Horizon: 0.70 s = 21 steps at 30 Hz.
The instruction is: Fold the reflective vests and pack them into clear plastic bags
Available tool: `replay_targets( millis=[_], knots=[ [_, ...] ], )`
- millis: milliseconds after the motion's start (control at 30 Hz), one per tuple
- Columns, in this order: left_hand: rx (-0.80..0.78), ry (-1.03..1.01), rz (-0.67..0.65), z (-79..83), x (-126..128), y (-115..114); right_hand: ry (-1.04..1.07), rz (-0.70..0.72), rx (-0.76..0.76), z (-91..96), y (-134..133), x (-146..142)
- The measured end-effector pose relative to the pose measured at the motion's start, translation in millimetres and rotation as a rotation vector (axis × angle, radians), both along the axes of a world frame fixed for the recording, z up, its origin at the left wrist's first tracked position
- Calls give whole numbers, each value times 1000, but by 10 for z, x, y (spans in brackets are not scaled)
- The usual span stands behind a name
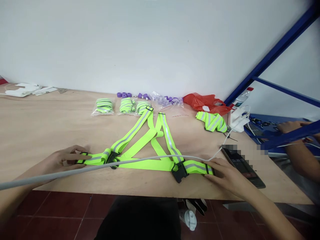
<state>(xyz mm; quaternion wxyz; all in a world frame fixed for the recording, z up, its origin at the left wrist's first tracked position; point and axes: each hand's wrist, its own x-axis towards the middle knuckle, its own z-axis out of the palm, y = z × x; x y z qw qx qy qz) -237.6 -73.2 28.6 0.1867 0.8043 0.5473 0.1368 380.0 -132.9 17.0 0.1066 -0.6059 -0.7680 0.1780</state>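
Note:
A fluorescent yellow-green reflective harness with grey stripes lies spread on the table in front of me. My left hand is closed at its left strap end, fingers on the black slider there. At the opposite end, my right hand has its fingers closed round the strap by another black slider. Two black buckles, a left one and a right one, sit at the lower corners. The shoulder straps run up to black sliders near the packed bundles. A grey cable crosses in front of the harness.
Bagged yellow-green straps, purple rolls and a red plastic bag line the wall. A folded strap bundle, white charger and phone are right. Beyond the blue frame another person's arm shows.

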Motion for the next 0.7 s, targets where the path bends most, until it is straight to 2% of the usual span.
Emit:
replay_targets(
  millis=[100, 300, 533, 700],
  knots=[
    [-101, -131, 3, -86, 11, -34, -6, 2, 7, 14, 1, -39],
    [-92, -218, 55, -208, -81, -35, -13, -24, 2, -15, -35, -15],
    [-208, -123, -66, -62, -282, 78, 29, -46, -15, 7, -88, 43],
    [-199, -154, -77, 24, -250, 35, 41, -45, -15, 3, -103, 53]
  ],
)
